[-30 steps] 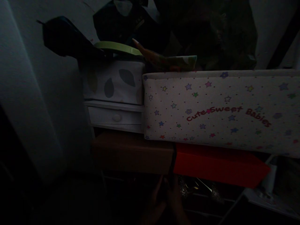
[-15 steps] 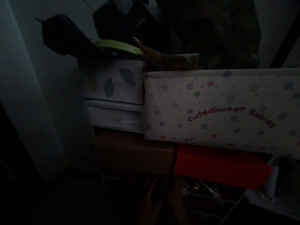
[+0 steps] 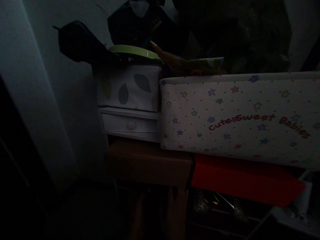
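One brown box is sitting below a white drawer and beside a red box. Beneath its front edge, the right hand is pointing its fingers upward, nearest the brown box, while the left hand is lying apart from it in deeper shadow (both hands are blurring into the dark). One cannot tell whether either hand is grasping anything or touching the box. Glittery items are gleaming under the red box, to the right of the hands. Above, a star-print bin, lettered "Cute Sweet Babies", is standing over the red box and the brown box's right end. A leaf-print box is resting on the drawer, and a green band is topping it.
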Available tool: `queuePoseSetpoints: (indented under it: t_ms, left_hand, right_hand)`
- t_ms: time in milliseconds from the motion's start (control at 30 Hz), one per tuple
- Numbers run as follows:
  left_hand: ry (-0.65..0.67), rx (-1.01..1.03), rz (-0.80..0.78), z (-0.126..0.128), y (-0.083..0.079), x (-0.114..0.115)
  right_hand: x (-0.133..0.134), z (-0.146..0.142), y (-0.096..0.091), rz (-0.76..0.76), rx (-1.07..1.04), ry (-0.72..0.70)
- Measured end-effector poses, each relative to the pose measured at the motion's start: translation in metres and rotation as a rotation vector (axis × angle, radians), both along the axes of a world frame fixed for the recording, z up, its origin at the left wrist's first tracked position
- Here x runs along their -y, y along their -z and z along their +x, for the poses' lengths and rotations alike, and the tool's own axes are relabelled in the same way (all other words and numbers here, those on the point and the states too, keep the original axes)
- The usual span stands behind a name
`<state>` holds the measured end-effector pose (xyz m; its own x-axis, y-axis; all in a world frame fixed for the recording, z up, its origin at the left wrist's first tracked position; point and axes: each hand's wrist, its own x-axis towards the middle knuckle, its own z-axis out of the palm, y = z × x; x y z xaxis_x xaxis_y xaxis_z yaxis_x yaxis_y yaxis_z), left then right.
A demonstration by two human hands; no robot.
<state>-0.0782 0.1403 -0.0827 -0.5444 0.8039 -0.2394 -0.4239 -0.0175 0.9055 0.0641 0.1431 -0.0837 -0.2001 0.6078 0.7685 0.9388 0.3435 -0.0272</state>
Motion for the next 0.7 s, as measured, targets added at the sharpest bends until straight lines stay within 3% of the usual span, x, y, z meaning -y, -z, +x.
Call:
queuePoseSetpoints:
  t_ms: [167,333,433,533,600,700]
  left_hand:
    - [0.074,0.179,-0.036,0.005,-0.008,0.008]
    - [0.077,0.25,0.01,0.001,-0.007,0.008]
    - [0.086,0.286,0.002,0.0,-0.004,0.007]
    - [0.127,0.306,-0.015,0.003,-0.002,0.006]
    - [0.149,0.303,-0.019,0.006,0.0,0.004]
    - [0.136,0.275,0.018,0.008,0.001,0.003]
  right_hand:
    - [-0.005,-0.003,0.01,0.009,-0.021,0.039]
    - [-0.004,0.001,0.0,-0.107,-0.199,-0.006]
    - [0.001,-0.002,-0.003,-0.229,-0.274,-0.2]
    - [0.005,-0.012,0.004,-0.502,-0.32,-0.437]
    - [0.005,-0.021,0.013,-0.655,-0.369,-0.495]
    - [-0.002,-0.029,0.026,-0.702,-0.445,-0.547]
